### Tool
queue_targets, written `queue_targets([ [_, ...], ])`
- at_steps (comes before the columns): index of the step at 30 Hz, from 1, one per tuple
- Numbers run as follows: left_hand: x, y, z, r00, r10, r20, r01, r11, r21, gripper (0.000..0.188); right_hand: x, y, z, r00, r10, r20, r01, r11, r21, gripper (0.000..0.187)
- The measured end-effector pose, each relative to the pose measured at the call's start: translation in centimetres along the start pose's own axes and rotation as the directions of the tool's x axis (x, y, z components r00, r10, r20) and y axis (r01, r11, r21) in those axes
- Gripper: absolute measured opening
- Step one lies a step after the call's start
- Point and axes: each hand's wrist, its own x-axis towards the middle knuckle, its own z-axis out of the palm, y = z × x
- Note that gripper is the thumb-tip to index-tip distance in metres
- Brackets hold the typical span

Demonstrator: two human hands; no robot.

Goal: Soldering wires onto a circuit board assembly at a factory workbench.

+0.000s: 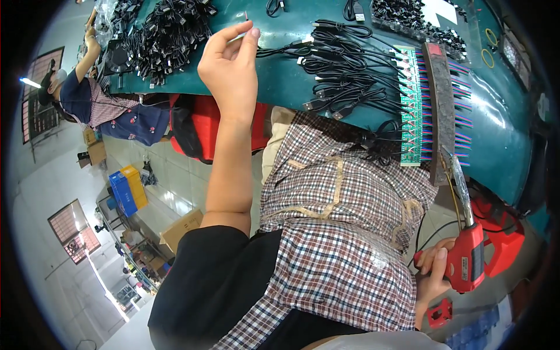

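Before you, the green surface [497, 135] spans the upper part of the view, its sheen brightest at the right. To your left, a pale tiled floor [175, 182] reflects light in patches. On it, note the blue crate [121, 193] touching a yellow crate [137, 188], with a cardboard box [181, 230] nearer you. Beyond, observe the whitish wall [44, 166], bent by the lens, and two barred windows [74, 231]. A long light strip [108, 290] glows at lower left; a shorter tube [30, 83] shines above.
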Motion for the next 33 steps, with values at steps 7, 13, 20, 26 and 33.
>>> queue_targets([
  [7,0.1,4.0,1.6,0.998,0.029,0.062,0.003,0.885,-0.465,0.021,-0.6,0.0,0.1,0.998,0.024,-0.062,-0.024,1.0,0.001,0.009],
  [13,-2.8,10.2,0.6,0.915,0.369,0.166,-0.319,0.91,-0.265,0.006,-0.8,0.1,-0.1,0.996,0.046,-0.08,-0.046,0.999,0.002,0.008],
  [20,-9.8,10.1,4.2,0.626,0.462,0.628,-0.439,0.875,-0.206,0.015,-1.0,0.1,-0.9,0.993,0.054,0.106,-0.036,0.987,-0.158,0.01],
  [26,-11.5,9.1,5.2,0.644,0.439,0.626,-0.444,0.881,-0.162,0.014,-1.6,0.4,-1.0,0.994,0.091,0.061,-0.078,0.978,-0.194,0.009],
  [33,-11.6,8.9,5.3,0.667,0.426,0.611,-0.427,0.891,-0.154,0.013,-2.2,0.9,-1.4,0.994,0.106,0.039,-0.093,0.963,-0.252,0.011],
])
